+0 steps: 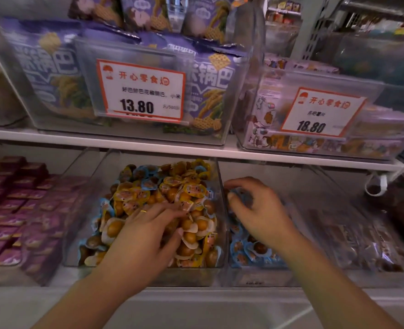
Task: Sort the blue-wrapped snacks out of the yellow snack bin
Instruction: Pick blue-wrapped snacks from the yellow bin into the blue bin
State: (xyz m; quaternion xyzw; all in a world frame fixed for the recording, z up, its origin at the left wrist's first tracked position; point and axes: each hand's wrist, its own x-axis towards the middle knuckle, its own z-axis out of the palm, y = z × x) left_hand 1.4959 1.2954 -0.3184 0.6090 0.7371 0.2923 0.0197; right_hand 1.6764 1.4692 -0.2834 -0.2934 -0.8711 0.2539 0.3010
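Note:
A clear bin on the lower shelf holds a heap of yellow-wrapped snacks with several blue-wrapped snacks mixed in. My left hand lies on the heap, fingers stretched among the packets. To its right stands a second clear bin with blue-wrapped snacks at its bottom. My right hand hovers over that bin, fingers curled round a blurred blue-wrapped snack.
Purple packets fill the bin at the left, brown wrapped goods the one at the right. The white shelf board above carries clear bins of purple bags with price cards.

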